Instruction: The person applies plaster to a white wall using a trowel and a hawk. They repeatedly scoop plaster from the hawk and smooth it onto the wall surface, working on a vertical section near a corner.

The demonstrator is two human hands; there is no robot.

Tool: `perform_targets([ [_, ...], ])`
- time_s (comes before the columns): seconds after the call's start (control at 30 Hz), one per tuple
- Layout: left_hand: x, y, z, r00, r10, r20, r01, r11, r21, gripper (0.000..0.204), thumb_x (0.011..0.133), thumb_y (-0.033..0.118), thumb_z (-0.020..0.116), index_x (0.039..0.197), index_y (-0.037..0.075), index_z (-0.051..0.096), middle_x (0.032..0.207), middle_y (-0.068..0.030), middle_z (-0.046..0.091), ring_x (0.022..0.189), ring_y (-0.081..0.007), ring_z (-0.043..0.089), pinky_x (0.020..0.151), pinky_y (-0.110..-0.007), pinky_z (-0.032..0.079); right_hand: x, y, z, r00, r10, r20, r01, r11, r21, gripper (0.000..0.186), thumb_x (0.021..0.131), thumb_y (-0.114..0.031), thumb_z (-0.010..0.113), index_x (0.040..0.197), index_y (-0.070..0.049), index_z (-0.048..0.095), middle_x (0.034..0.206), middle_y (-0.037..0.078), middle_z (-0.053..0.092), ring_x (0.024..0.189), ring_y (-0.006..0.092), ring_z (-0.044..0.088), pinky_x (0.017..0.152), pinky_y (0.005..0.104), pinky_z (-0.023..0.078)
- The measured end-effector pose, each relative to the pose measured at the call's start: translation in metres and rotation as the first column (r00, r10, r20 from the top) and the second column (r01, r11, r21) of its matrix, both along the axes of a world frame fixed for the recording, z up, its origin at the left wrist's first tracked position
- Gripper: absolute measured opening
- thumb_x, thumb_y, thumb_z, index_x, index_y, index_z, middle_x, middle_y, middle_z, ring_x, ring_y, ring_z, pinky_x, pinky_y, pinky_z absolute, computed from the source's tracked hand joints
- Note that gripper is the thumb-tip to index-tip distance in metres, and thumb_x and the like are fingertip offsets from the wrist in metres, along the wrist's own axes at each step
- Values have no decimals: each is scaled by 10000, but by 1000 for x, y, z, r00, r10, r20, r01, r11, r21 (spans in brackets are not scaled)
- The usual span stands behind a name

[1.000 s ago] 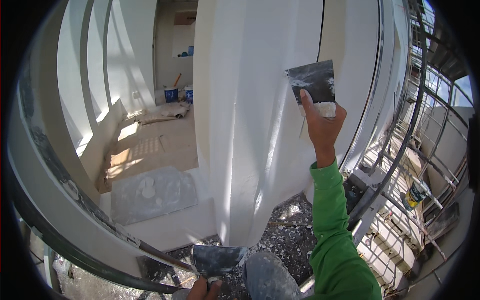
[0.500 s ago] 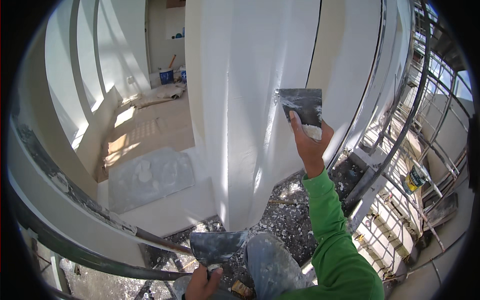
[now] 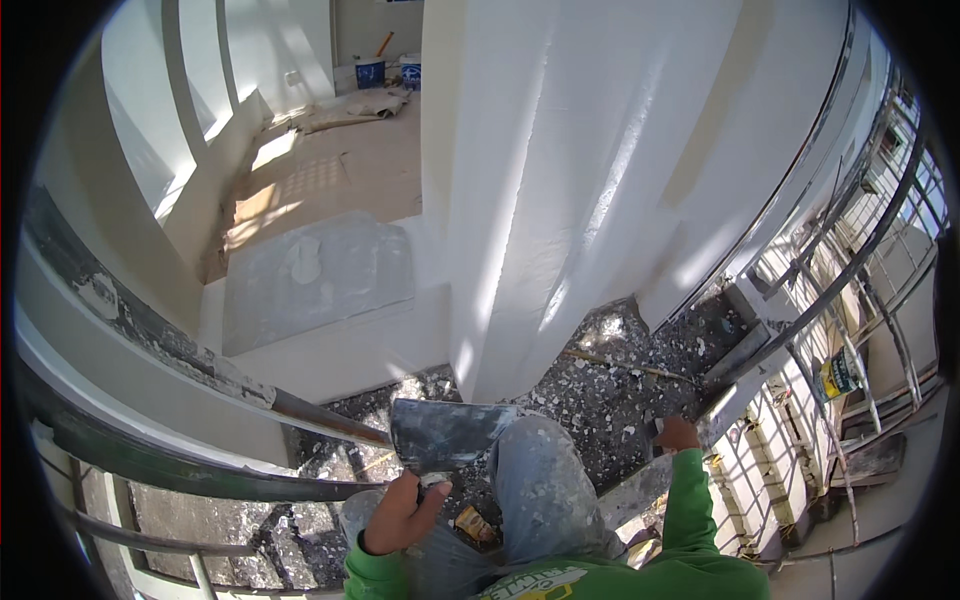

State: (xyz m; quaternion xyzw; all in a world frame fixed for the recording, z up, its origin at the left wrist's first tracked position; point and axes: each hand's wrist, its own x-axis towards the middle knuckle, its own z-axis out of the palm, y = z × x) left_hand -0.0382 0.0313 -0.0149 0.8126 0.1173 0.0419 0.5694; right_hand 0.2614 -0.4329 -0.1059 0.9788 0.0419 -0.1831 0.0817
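My left hand [image 3: 400,515] grips the handle of a wide putty knife [image 3: 450,435], its dark, smeared blade held flat beside my grey, dust-covered knee [image 3: 545,480]. My right hand [image 3: 676,435] is low on the right over the debris, fingers curled on a dark thing, mostly hidden, that I cannot make out. The white column [image 3: 540,200] rises in front of me, with bright streaks of light down it. To its left a grey board [image 3: 355,270] with white compound lumps lies on a white ledge.
Debris covers the dark floor [image 3: 620,370] below the column. Metal rails [image 3: 200,460] curve along the left. Scaffolding [image 3: 890,300] and a bucket [image 3: 838,375] are on the right. Buckets [image 3: 370,72] and crumpled sheeting [image 3: 370,105] sit in the room behind.
My right hand has dropped from the column, where it held a square blade, to low at the right. My left hand's knife is higher in view. The view has tilted down.
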Motion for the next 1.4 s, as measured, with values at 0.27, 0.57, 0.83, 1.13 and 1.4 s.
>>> perform_targets([
  [0.27, 13, -5, 16, 982, 168, 87, -132, 938, -322, 283, 957, 135, 546, 1196, -7, 493, 742, -63, 571, 516, -86, 486, 471, -250, 397, -82, 55, -75, 786, 223, -577, 164, 824, 542, 388, 730, -342, 675, 926, -8, 674, 869, 175, 687, 770, 258, 657, 717, 385, 499],
  [0.57, 12, -18, 21, 906, 354, 233, -150, 784, -603, 282, 980, 131, 490, 1233, 28, 421, 899, -73, 555, 711, -110, 534, 572, -264, 471, -56, 112, 125, 988, -68, -135, 143, 132, 981, 247, 865, -185, 674, 1045, -31, 602, 890, 34, 630, 793, 138, 595, 706, 316, 472],
  [0.83, 36, -79, 33, 977, -81, 196, 168, 861, -481, 309, 911, 90, 608, 1199, -9, 552, 1385, -209, 372, 1286, -316, 337, 1067, -414, 234, -156, 235, 89, 942, -208, 262, -300, -179, 937, 317, 895, -104, 580, 1185, 11, 527, 1136, 135, 600, 1004, 312, 599, 867, 410, 454],
  [1.13, 35, -104, 20, 973, 59, 224, 28, 931, -365, 261, 891, 63, 618, 1135, -21, 584, 1017, -162, 639, 994, -273, 583, 919, -372, 405, -204, 209, 35, 865, 311, -393, 492, -378, 784, 433, 909, -227, 599, 1231, 31, 465, 1048, 134, 552, 902, 222, 556, 810, 345, 449],
  [1.4, 30, -96, 31, 924, 195, 329, -42, 907, -418, 350, 917, 78, 589, 1213, -85, 499, 1134, -137, 579, 924, -151, 544, 797, -268, 441, -179, 234, 87, 742, 634, 219, -132, -182, 974, 437, 807, -122, 664, 1171, 36, 480, 1036, 244, 551, 921, 459, 541, 760, 417, 460],
])
